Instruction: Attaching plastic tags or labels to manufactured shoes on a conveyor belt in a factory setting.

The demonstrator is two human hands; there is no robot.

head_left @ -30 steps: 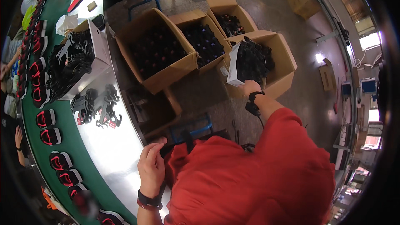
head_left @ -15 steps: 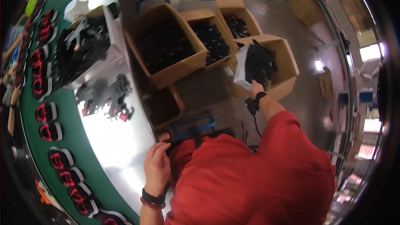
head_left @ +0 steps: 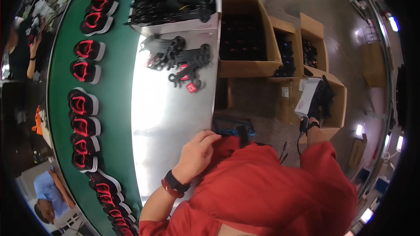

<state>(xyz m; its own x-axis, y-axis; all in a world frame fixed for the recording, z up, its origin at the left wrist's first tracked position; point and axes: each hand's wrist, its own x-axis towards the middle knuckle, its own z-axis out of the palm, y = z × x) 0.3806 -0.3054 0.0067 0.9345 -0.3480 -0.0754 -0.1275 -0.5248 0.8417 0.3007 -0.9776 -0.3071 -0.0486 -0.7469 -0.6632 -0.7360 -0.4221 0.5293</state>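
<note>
On the right, my right hand (head_left: 312, 121) grips the near end of a white box (head_left: 306, 98) holding black plastic pieces (head_left: 323, 98); most of its fingers are hidden. This box sits tilted in the mouth of an open brown carton (head_left: 339, 105). My left hand (head_left: 197, 154), empty with fingers loosely bent, hovers by the near edge of the metal table (head_left: 175, 109). Several black plastic hangers (head_left: 192, 59), some with red tags, lie farther up that table. Beyond them a larger white box (head_left: 183, 27) is heaped with similar hangers.
Black and red shoes (head_left: 85, 126) with white soles line a green belt (head_left: 118, 118) on the left. Open cartons (head_left: 258, 69) of dark items stand on the floor beyond the table. Across the belt are other people, one in a blue shirt (head_left: 50, 192).
The view has swung, so the table and cartons sit farther right. My right hand stays at the white box, which appears more upright. My left hand's fingers have loosened.
</note>
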